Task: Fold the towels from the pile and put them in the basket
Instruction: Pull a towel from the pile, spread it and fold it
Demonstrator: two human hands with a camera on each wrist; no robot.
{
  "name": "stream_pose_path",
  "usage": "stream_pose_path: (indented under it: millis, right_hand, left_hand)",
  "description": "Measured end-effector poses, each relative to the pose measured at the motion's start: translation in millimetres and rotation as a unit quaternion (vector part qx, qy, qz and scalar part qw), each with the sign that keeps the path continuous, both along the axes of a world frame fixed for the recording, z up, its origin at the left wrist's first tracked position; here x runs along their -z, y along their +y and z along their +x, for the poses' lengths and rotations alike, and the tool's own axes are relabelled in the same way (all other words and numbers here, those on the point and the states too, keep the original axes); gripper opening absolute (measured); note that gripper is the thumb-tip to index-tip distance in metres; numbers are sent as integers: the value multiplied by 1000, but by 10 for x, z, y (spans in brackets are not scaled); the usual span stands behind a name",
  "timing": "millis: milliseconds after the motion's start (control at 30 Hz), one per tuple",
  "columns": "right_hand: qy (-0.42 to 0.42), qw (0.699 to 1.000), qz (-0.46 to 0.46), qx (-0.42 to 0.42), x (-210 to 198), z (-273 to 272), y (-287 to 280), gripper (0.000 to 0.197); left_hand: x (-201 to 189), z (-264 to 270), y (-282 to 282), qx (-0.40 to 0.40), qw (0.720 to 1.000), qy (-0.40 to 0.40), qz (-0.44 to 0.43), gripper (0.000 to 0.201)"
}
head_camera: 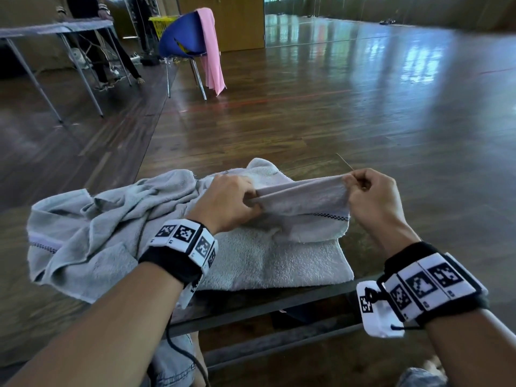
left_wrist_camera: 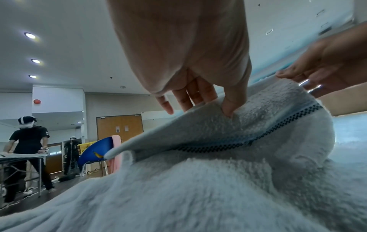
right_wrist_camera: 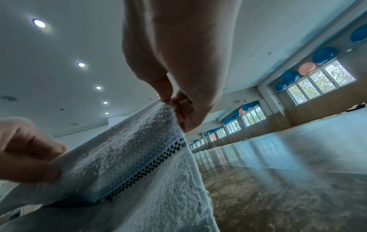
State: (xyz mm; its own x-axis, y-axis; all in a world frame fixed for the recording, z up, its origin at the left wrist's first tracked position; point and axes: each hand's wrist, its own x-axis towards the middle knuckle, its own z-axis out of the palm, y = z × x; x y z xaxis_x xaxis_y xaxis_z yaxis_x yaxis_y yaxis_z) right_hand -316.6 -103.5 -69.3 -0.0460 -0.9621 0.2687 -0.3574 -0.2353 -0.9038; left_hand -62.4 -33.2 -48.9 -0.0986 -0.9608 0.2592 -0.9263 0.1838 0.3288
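Person seated at a narrow dark-topped table [head_camera: 363,241], both forearms in view, each wrist carrying a black band with white coded marker tiles. Left hand [head_camera: 229,201] pinches one end of the raised edge of a pale grey terry towel with a dark checkered stripe [head_camera: 304,208]; thumb and fingers are closed on the doubled hem. Right hand [head_camera: 371,196] pinches the opposite end of the same edge between thumb and forefinger, other fingers curled. The held edge is stretched taut between the two hands, lifted off the table; the rest of this towel lies flat on the tabletop below, partly folded over itself. Left wrist view confirms the left thumb [left_wrist_camera: 230,100] pressed into the pile just above the stripe. Right wrist view shows fingertips [right_wrist_camera: 168,95] nipping the corner. Just to the left, touching the towel, sits a rumpled heap of similar grey towels [head_camera: 92,227], overhanging the table's left end. Background: blue shell chair [head_camera: 184,37] with pink cloth [head_camera: 212,48] draped over it, yellow plastic basket [head_camera: 162,25] behind the chair, well apart from the table.
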Motion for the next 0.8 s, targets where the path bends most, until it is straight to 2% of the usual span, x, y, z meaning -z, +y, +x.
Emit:
stream_pose_path:
  millis: [167, 300, 400, 467, 600, 700, 767, 800]
  right_hand:
    - [6, 999, 26, 37, 11, -47, -59, 11]
    - [0, 997, 48, 60, 38, -89, -109, 11]
    - [1, 996, 53, 72, 58, -125, -128, 10]
    - [4, 996, 51, 78, 77, -147, -133, 10]
    - [17, 996, 29, 78, 114, -150, -116, 14]
    - [32, 997, 12, 70, 70, -196, -152, 15]
    - [20, 998, 18, 54, 6, -240, -178, 12]
    - [12, 999, 17, 48, -38, -257, -183, 11]
  left_hand:
    - [77, 246, 70, -63, 995, -79, 2, 29]
    - [70, 477, 160, -105, 991, -73, -33, 22]
    - [8, 603, 256, -112, 991, -23, -65, 22]
    - [-16, 662, 288, -103, 991, 42, -80, 22]
    - [-50, 716, 351, -95, 983, 140, -74, 33]
    - [-102, 747, 422, -106, 973, 189, -73, 20]
    - [-194, 764, 453, -115, 965, 221, -85, 7]
    - [-254, 778, 457, -112, 962, 233, -88, 6]
